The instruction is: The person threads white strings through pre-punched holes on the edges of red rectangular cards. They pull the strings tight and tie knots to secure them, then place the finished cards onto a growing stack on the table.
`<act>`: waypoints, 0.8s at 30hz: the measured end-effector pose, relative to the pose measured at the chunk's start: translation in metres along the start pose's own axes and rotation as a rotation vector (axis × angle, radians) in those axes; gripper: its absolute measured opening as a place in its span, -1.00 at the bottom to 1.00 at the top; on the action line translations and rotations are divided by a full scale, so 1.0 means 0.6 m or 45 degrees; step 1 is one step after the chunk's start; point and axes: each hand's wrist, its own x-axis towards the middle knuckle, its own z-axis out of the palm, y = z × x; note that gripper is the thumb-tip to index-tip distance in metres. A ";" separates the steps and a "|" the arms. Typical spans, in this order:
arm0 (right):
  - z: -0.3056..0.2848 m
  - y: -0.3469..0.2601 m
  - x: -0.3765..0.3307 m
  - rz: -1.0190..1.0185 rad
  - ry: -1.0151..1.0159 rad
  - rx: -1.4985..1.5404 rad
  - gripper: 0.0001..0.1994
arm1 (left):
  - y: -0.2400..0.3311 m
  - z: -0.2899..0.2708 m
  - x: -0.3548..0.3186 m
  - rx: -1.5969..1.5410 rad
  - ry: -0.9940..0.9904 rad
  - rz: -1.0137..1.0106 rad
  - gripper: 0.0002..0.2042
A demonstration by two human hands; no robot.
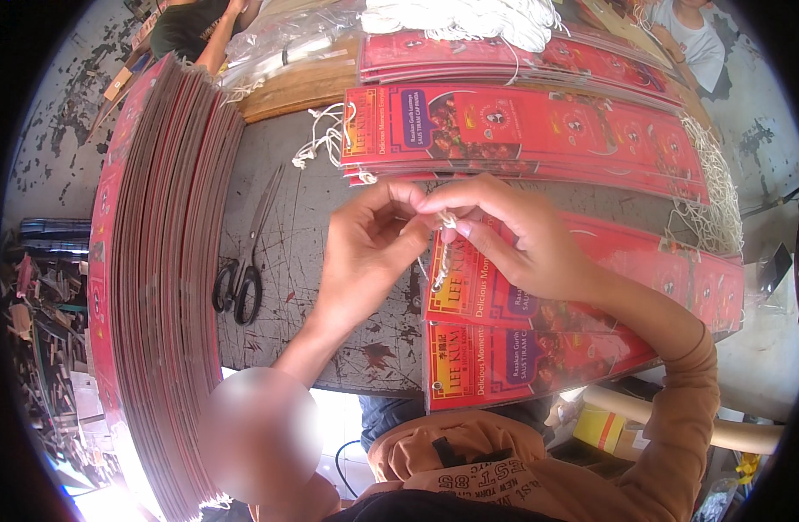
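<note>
Over the front of the table, my left hand (360,239) and my right hand (525,239) meet, fingertips closed on a white cord (450,223). A small bunch or knot of it shows between the thumbs and forefingers. The cord runs down to the left end of a long red printed card (621,235), which lies under my right hand. Another red card (495,370) overlaps at the table's near edge, with a small eyelet in its left corner. Black-handled scissors (241,287) lie left of my left hand, blades pointing away from me.
Along the left side stands a tall row of packed red cards (156,261). Stacks of corded red cards (538,130) lie beyond my hands, and a white cord heap (456,17) sits at the back. Two other people (186,30) are at the far side. Cardboard tubes (695,418) lie lower right.
</note>
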 end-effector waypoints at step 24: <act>-0.001 0.005 -0.004 0.106 0.062 0.075 -0.66 | 0.021 0.000 -0.003 0.804 0.170 0.508 -0.77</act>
